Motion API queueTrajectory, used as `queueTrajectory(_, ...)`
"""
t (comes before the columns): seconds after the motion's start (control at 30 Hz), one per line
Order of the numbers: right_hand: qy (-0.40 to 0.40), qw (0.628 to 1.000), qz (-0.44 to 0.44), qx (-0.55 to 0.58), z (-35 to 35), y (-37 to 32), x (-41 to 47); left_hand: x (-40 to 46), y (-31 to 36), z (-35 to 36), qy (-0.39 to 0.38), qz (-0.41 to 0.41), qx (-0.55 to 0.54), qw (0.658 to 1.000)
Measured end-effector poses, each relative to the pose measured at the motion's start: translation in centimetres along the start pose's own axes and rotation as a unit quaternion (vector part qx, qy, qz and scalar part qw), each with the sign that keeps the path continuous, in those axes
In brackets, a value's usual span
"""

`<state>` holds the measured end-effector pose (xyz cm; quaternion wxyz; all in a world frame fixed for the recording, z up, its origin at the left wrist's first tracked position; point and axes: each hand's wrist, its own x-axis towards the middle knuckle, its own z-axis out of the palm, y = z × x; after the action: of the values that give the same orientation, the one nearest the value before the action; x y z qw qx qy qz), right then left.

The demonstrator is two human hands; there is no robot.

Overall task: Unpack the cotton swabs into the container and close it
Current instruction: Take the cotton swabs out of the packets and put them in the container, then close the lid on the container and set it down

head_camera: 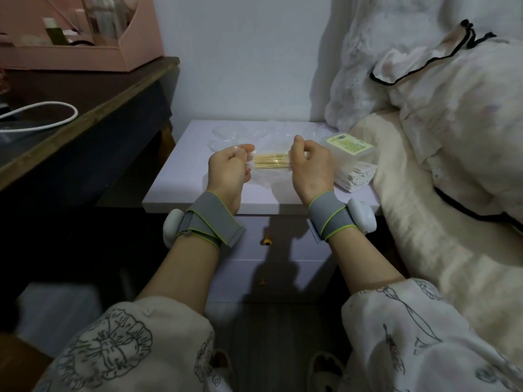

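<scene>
A: How far is the task, do you think?

B: Near the start, I judge. The left hand (pixel 229 165) and the right hand (pixel 310 162) hold a small pack of cotton swabs (pixel 272 161) between them, above the counter (pixel 175 182). Each hand pinches one end of the clear wrap with curled fingers, and the yellow sticks show in the middle.

A: So the swabs are not yet out?

B: They look together inside the wrap. I cannot tell if the wrap is already torn at one end.

A: And the container?

B: Just beyond the left hand there is a clear plastic container (pixel 227 131) on the counter, with more clear plastic beside it, beyond the right hand. It is very pale, so I cannot tell which part is the lid, or if any swab lies inside.

A: What is to the right of the right hand?

B: A bigger pack of white swabs (pixel 353 168) with a yellow-green label, lying on the counter near the bed (pixel 424 222).

A: Then what is left?

B: In my opinion almost everything: open the wrap, put the swabs in the container, then close it.
</scene>
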<state>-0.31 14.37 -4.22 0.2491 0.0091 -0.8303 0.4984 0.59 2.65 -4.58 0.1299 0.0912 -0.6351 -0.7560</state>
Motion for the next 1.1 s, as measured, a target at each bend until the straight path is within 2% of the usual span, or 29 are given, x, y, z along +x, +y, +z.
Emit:
queueTrajectory(0.13,0.062,0.998,-0.002,-0.031,-1.5,0.5,0.7,0.8,0.2,-1.0,0.066,-0.037,-0.036,0.996)
queueTrajectory(0.3,0.110,0.993,-0.011,-0.039,-3.1,0.7,1.3,0.7,-0.1,-0.7,0.056,-0.104,-0.038,0.992)
queueTrajectory(0.37,0.122,0.992,-0.008,-0.044,-3.9,0.5,1.4,1.0,-0.6,-0.5,0.067,-0.068,0.058,0.994)
queueTrajectory(0.43,0.136,0.990,0.001,-0.039,-4.7,0.5,1.6,1.1,-1.2,-0.4,0.078,-0.027,0.183,0.980)
queueTrajectory(0.5,0.153,0.987,0.020,-0.038,-5.6,1.1,2.0,0.8,-1.7,-0.1,0.077,-0.006,0.251,0.965)
queueTrajectory(0.63,0.186,0.980,0.067,-0.029,-7.5,2.8,2.8,1.2,-1.9,1.0,0.124,0.066,0.404,0.904)
queueTrajectory(0.73,0.195,0.976,0.094,-0.035,-8.8,3.5,2.9,0.9,-1.6,2.3,0.130,0.147,0.467,0.862)
queueTrajectory(0.83,0.211,0.971,0.106,-0.022,-9.9,4.1,2.9,0.2,-1.5,4.2,0.084,0.234,0.490,0.835)
queueTrajectory(0.93,0.226,0.967,0.116,-0.034,-10.9,4.7,2.9,-0.6,-1.5,6.8,0.001,0.285,0.483,0.828)
queueTrajectory(1.0,0.234,0.965,0.113,-0.045,-11.6,5.0,2.9,-1.1,-1.7,8.1,-0.066,0.286,0.476,0.829)
queueTrajectory(1.1,0.235,0.966,0.098,-0.047,-12.2,5.4,2.7,-1.4,-2.1,9.5,-0.150,0.244,0.478,0.830)
